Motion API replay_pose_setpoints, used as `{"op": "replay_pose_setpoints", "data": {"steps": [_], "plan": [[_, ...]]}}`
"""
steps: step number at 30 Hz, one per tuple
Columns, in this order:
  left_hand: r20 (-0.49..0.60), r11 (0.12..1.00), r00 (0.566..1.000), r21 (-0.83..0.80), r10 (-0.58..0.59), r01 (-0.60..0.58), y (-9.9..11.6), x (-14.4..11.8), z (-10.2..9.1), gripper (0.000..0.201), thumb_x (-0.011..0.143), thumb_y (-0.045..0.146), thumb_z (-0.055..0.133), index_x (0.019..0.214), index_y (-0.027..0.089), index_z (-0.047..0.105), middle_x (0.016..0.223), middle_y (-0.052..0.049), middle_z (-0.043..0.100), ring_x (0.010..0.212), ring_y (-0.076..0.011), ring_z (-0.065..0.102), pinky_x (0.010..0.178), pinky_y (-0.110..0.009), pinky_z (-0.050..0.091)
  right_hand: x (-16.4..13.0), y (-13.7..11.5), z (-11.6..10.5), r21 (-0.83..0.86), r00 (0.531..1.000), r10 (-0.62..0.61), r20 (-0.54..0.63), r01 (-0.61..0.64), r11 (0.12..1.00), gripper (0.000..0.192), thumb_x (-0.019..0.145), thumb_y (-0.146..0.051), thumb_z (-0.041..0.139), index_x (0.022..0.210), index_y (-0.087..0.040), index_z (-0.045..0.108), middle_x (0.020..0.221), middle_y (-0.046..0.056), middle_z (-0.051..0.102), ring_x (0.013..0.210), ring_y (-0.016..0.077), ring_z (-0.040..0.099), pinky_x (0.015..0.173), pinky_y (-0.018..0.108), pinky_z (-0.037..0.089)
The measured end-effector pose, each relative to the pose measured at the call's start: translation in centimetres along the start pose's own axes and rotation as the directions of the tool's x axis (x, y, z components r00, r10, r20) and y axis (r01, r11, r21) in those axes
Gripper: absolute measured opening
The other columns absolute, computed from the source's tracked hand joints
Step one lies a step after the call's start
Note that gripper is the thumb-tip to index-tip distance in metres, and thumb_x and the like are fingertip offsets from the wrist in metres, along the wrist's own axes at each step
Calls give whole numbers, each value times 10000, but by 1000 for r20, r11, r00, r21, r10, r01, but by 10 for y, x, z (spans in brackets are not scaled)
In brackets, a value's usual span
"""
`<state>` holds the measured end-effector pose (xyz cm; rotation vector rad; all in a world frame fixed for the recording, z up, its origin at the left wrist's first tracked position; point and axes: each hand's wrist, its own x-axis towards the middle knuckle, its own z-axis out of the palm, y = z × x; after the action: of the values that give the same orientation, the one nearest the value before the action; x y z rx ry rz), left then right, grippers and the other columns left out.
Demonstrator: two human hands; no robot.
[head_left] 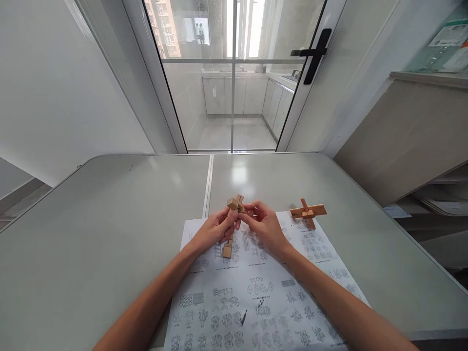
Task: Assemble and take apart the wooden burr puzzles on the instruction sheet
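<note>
On the grey bench [109,219], above the printed sheet [256,292], we see both hands, left hand [214,231] and right hand [263,225], pinching shut on the wooden puzzle [236,203]; another wooden cross [307,212] lies right of it.

A pale tan wooden puzzle [236,203] is seen above the white paper sheet [256,292], which is printed with rows of small black diagrams. Right of the sheet's top edge, an orange-brown wooden cross [307,212] is found. The table [91,219] under the sheet is light grey-green.
</note>
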<state>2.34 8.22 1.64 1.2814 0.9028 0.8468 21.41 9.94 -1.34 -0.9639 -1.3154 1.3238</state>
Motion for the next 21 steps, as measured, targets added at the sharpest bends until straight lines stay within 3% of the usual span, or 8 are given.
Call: {"op": "replay_pose_setpoints", "data": {"steps": [4,8,11,21], "plan": [[-7,1000,1000,14,4,-4,0,0,1,500,1003,675,593,918,182,611,765,18,554,511,-68,341,504,-247,335,-3,-3,3,-190,984,-158,-80,140,972,305,895,-507,823,933,-232,696,845,22,704,678,158,583,621,308,508],[-40,1000,999,8,-2,2,2,1,1,496,997,671,608,912,183,605,713,37,532,489,-66,341,496,-240,343,-4,-3,3,-320,951,-309,-11,289,902,216,1008,-440,697,1080,-239,731,1020,73,731,756,178,653,649,336,578],[-52,1000,999,-5,-8,8,3,0,2,481,1006,656,606,919,184,603,672,53,503,469,-64,336,496,-241,343,-5,-2,3,-340,933,-358,28,346,875,201,1049,-384,641,1174,-248,722,1067,83,718,819,194,694,641,341,612],[-68,1000,997,-4,21,-21,-1,2,2,449,1012,624,615,910,188,589,709,36,545,469,-65,356,488,-249,339,-7,1,3,-435,888,-460,2,415,799,144,1034,-391,680,1081,-266,735,953,60,719,757,208,711,714,404,666]]}}
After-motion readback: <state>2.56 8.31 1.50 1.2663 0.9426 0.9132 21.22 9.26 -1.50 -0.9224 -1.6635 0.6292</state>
